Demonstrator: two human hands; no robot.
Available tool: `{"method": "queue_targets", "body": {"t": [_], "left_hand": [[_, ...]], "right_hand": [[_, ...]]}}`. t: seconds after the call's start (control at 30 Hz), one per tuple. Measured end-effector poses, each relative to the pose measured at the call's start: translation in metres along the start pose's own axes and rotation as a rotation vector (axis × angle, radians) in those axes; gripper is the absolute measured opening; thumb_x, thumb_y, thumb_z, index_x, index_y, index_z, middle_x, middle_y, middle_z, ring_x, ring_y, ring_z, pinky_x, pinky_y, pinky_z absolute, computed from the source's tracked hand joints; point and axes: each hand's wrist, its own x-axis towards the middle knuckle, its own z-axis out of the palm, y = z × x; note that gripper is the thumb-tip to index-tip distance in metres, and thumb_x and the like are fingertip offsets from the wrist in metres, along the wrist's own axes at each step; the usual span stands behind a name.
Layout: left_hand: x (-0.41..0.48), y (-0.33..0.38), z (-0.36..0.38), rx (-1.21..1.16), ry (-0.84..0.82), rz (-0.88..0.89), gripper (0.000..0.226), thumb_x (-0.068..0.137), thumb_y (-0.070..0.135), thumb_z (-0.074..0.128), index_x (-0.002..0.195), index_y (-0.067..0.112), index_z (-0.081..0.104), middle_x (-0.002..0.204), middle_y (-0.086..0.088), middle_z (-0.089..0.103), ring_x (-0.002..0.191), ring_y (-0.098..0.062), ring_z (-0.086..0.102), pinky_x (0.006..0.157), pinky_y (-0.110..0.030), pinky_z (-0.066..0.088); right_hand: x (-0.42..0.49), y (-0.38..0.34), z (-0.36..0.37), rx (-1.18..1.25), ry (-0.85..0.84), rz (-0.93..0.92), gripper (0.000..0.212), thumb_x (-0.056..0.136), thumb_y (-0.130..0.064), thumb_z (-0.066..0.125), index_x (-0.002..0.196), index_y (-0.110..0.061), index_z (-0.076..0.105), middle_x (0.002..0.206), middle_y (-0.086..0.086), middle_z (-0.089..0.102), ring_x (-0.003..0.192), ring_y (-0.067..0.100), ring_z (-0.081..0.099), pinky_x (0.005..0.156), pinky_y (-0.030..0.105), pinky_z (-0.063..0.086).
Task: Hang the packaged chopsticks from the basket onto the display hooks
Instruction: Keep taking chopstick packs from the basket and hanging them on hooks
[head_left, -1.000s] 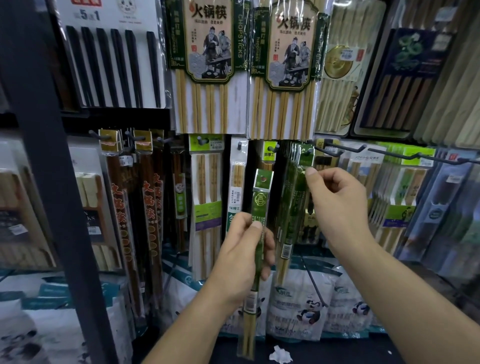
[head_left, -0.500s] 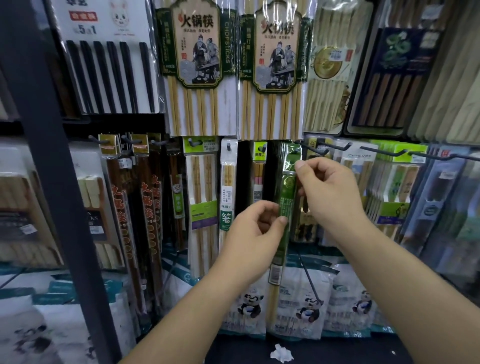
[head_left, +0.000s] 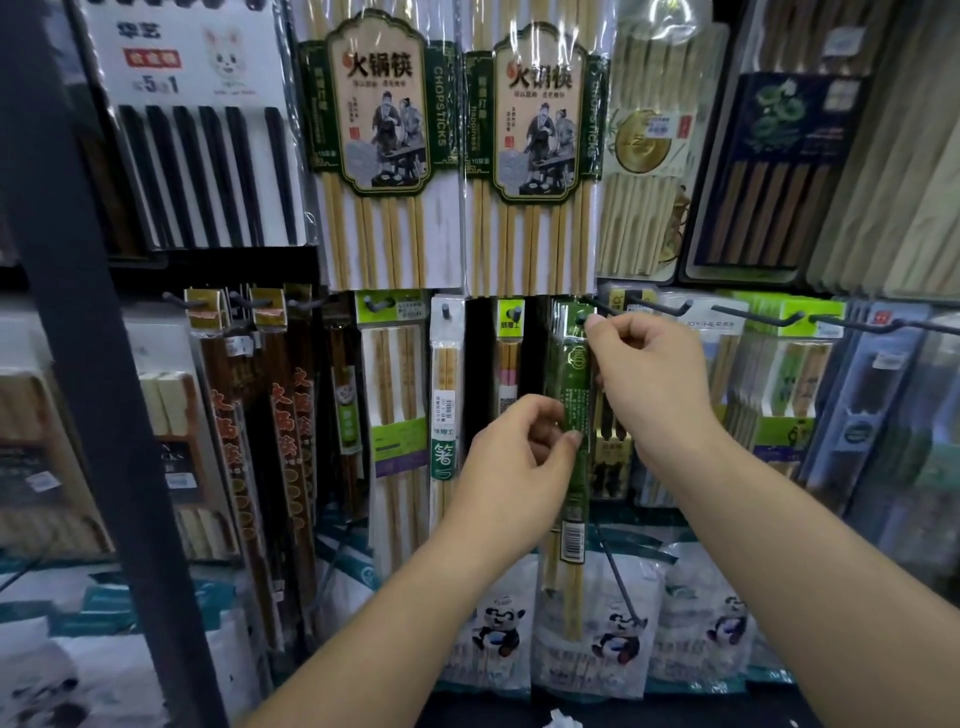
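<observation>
A narrow green pack of bamboo chopsticks (head_left: 574, 415) hangs upright in front of the display, its top at a black display hook (head_left: 581, 315) that holds more green packs behind it. My right hand (head_left: 649, 379) pinches the pack's top edge at the hook's tip. My left hand (head_left: 519, 457) pinches the pack's middle between thumb and fingers. The basket is out of view.
Other chopstick packs fill hooks all around: brown ones (head_left: 280, 415) at left, large bamboo sets (head_left: 384, 156) above, light green ones (head_left: 779, 389) at right. Bare hook arms (head_left: 753, 314) jut out at right. A dark shelf post (head_left: 88, 312) stands left. Panda-printed bags (head_left: 613, 634) lie below.
Both hands lifted the green pack up and to the right, from mid-air in front of the shelf to the hook. My right hand moved from the hanging packs to the new pack's top.
</observation>
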Motion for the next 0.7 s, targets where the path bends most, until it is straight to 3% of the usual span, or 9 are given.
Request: {"method": "queue_targets", "body": {"t": [0.13,0.27,0.37,0.47,0.57,0.7], "left_hand": [[-0.001,0.002,-0.003,0.389,0.044,0.144,0.024,0.1,0.039,0.056,0.123,0.031,0.055,0.096,0.019,0.055,0.083,-0.002,0.056,0.073,-0.03,0.053],[0.005,0.006,-0.002,0.429,0.06,0.106,0.048,0.102,0.055,0.04,0.141,0.027,0.041,0.131,0.004,0.055,0.104,-0.007,0.052,0.081,-0.027,0.041],[0.016,0.009,0.004,0.26,-0.035,-0.014,0.072,0.098,0.067,0.032,0.157,0.026,0.025,0.151,0.0,0.051,0.129,-0.013,0.051,0.096,-0.029,0.04],[0.03,0.014,0.012,-0.036,-0.103,-0.17,0.078,0.097,0.073,0.032,0.162,0.036,0.012,0.166,0.006,0.029,0.143,-0.001,0.024,0.11,-0.027,0.021],[0.042,0.015,0.021,-0.233,-0.09,-0.223,0.075,0.101,0.066,0.035,0.163,0.036,0.005,0.17,0.009,0.018,0.14,0.004,0.012,0.112,-0.025,0.012],[0.053,0.01,0.032,-0.36,-0.042,-0.214,0.07,0.101,0.064,0.036,0.161,0.044,0.005,0.169,0.012,0.018,0.152,-0.008,0.019,0.118,-0.031,0.017]], "right_hand": [[-0.002,0.006,-0.001,-0.007,-0.001,-0.015,0.035,0.097,-0.038,0.063,0.07,-0.017,0.065,0.052,-0.009,0.054,0.048,0.001,0.047,0.061,0.026,0.042],[-0.016,0.023,-0.003,-0.057,-0.004,-0.051,0.016,0.097,-0.042,0.062,0.087,-0.029,0.062,0.076,-0.014,0.064,0.068,-0.004,0.058,0.059,0.012,0.041],[-0.026,0.04,-0.004,-0.048,-0.092,-0.021,0.018,0.101,-0.041,0.055,0.115,-0.03,0.058,0.105,-0.019,0.063,0.093,-0.008,0.059,0.076,0.012,0.045],[-0.033,0.055,-0.003,-0.003,-0.311,0.019,0.059,0.101,-0.062,0.036,0.155,-0.039,0.031,0.15,-0.026,0.037,0.134,-0.011,0.036,0.109,0.021,0.031],[-0.037,0.064,0.005,0.087,-0.426,0.043,0.069,0.091,-0.08,0.022,0.154,-0.053,0.014,0.149,-0.046,0.017,0.136,-0.028,0.015,0.118,0.019,0.016],[-0.03,0.078,0.018,0.151,-0.453,0.078,0.085,0.085,-0.089,0.021,0.159,-0.047,0.012,0.163,-0.033,0.012,0.148,-0.014,0.008,0.128,0.038,0.011]]}}
